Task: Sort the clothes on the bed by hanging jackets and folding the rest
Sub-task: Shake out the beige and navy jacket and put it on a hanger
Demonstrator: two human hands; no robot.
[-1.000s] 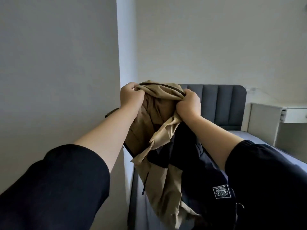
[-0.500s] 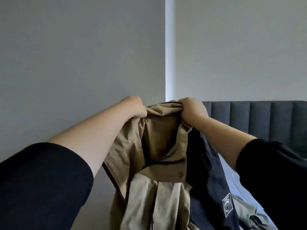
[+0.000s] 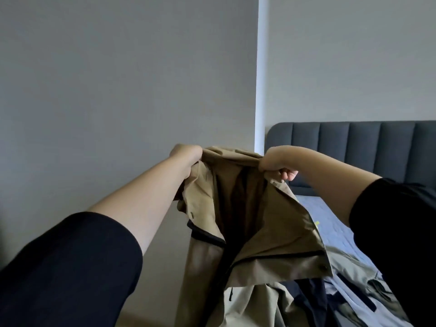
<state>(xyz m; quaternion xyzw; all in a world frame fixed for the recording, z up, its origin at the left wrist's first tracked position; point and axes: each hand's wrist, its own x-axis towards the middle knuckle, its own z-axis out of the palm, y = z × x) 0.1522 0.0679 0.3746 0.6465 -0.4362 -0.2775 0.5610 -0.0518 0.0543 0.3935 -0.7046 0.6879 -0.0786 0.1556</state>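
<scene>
A person holds a tan jacket [image 3: 259, 220] up at arm's length by its collar. The left hand [image 3: 186, 156] and the right hand [image 3: 276, 165] each grip one end of the neckline. The fingers [image 3: 289, 174] of the right hand are curled round the cloth, while those of the left are out of sight behind a fist bunched into the fabric. Between the two grips the collar is stretched open, showing the dark lining. Below the fingers the body of the jacket hangs free with its front flaps fallen apart and its hem out of frame. Beneath and to the right of the right hand's fingers lies the bed [image 3: 313, 204], where a grey-green garment [image 3: 354, 274] and a dark navy garment [image 3: 311, 300] lie crumpled. The padded headboard [image 3: 354, 147] stands beyond. The step in hand appears to be opening out the jacket ready for hanging, and the clothes left on the bed suggest the sorting is far from finished. No hanger or rail shows, so the next move probably calls for one hand to let go and fetch a hanger while the other holds the collar, then to feed the hanger's shoulders in through the open neck.
</scene>
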